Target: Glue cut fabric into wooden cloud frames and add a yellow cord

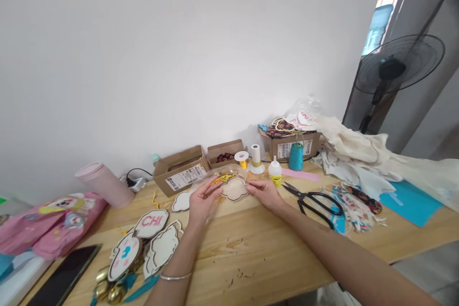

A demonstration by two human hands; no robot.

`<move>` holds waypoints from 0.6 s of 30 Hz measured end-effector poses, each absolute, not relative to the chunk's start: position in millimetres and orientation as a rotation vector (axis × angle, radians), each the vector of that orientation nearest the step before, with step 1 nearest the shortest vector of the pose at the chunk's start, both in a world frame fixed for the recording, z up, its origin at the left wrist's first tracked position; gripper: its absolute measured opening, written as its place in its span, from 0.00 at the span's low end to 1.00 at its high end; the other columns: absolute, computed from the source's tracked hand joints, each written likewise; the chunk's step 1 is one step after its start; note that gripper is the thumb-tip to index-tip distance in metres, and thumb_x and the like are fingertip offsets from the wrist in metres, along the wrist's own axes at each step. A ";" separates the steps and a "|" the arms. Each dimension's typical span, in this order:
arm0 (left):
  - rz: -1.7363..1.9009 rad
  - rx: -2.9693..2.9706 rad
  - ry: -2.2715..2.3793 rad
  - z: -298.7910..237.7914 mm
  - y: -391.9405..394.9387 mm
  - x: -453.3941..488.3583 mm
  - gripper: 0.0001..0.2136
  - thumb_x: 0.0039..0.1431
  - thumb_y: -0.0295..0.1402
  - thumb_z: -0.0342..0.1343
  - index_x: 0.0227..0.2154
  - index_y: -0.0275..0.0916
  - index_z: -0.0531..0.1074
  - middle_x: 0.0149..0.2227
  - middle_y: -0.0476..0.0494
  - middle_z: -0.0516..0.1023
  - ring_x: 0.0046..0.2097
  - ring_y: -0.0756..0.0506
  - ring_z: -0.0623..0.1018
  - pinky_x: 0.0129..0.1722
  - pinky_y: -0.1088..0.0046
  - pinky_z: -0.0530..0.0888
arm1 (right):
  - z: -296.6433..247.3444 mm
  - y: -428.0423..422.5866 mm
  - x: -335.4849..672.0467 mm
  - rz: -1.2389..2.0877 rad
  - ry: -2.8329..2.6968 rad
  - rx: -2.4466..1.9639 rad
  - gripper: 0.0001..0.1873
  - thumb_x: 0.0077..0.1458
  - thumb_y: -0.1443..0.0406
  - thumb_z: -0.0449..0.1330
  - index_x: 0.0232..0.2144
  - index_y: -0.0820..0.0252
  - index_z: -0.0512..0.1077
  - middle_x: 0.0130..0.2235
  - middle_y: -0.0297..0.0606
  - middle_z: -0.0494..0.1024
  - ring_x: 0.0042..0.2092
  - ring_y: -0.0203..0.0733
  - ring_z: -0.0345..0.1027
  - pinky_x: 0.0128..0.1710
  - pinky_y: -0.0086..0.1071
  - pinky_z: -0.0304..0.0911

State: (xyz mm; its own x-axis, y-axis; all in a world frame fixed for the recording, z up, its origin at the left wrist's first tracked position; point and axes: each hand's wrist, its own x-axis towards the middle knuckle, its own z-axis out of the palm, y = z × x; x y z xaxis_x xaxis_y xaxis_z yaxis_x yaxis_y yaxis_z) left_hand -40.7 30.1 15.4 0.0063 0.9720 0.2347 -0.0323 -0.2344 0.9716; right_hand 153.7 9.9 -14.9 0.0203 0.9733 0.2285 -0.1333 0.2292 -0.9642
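Note:
My left hand (201, 199) and my right hand (264, 192) pinch a cloud-shaped wooden piece (234, 188) between them, just above the wooden table (251, 248). The left fingers grip its left edge, the right fingers its right edge. A clear plastic bag (219, 175) with yellow and red bits lies right behind the piece. A silver bangle (175, 276) sits on my left wrist.
More cloud-shaped pieces (154, 244), one lettered CHI, with gold bells lie at the near left. Black scissors (315, 203), a glue bottle (275, 172), a teal thread cone (296, 156), cardboard boxes (181, 169), a pink tumbler (103, 184), a phone (64, 275), fabric scraps (355, 205) and a fan (398, 67) surround them.

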 end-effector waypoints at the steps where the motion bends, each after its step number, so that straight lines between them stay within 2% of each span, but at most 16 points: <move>1: 1.382 1.380 1.047 14.5 29.6 -40.3 0.23 0.36 0.32 0.65 0.41 0.36 0.73 0.38 0.38 0.79 0.41 0.43 0.77 0.42 0.67 0.73 | -15.0 8.7 154.4 1.090 -1.217 -0.943 0.19 0.38 0.54 0.64 0.33 0.59 0.78 0.33 0.36 0.80 0.35 0.41 0.71 0.39 0.37 0.66; 7: 1.370 1.369 0.961 10.3 25.1 -33.0 0.25 0.33 0.33 0.66 0.40 0.37 0.73 0.43 0.37 0.77 0.43 0.42 0.76 0.41 0.67 0.73 | -13.2 2.8 157.0 1.040 -1.282 -0.912 0.19 0.39 0.54 0.64 0.34 0.56 0.77 0.36 0.37 0.80 0.36 0.42 0.72 0.41 0.39 0.65; 13: 1.411 1.328 0.904 13.0 20.7 -30.1 0.26 0.33 0.36 0.66 0.40 0.36 0.73 0.35 0.39 0.80 0.40 0.42 0.77 0.39 0.68 0.73 | -6.6 -0.3 154.1 0.995 -1.325 -0.886 0.18 0.37 0.52 0.65 0.30 0.56 0.78 0.34 0.38 0.80 0.35 0.44 0.72 0.40 0.40 0.65; 18: 1.390 1.148 0.817 13.2 18.7 -31.4 0.26 0.36 0.32 0.66 0.43 0.37 0.71 0.36 0.41 0.80 0.39 0.46 0.77 0.38 0.73 0.71 | -7.5 -3.5 148.7 1.006 -1.291 -0.934 0.20 0.38 0.52 0.64 0.33 0.56 0.78 0.37 0.39 0.79 0.38 0.46 0.72 0.43 0.41 0.64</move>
State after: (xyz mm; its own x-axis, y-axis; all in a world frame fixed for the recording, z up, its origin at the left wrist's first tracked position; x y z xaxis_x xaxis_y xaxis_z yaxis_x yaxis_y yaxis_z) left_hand -31.4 18.7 13.2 0.0730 0.9790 0.1903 -0.3101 -0.1590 0.9373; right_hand 148.7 -3.5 -7.5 0.0127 0.9520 0.3058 -0.0635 0.3060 -0.9499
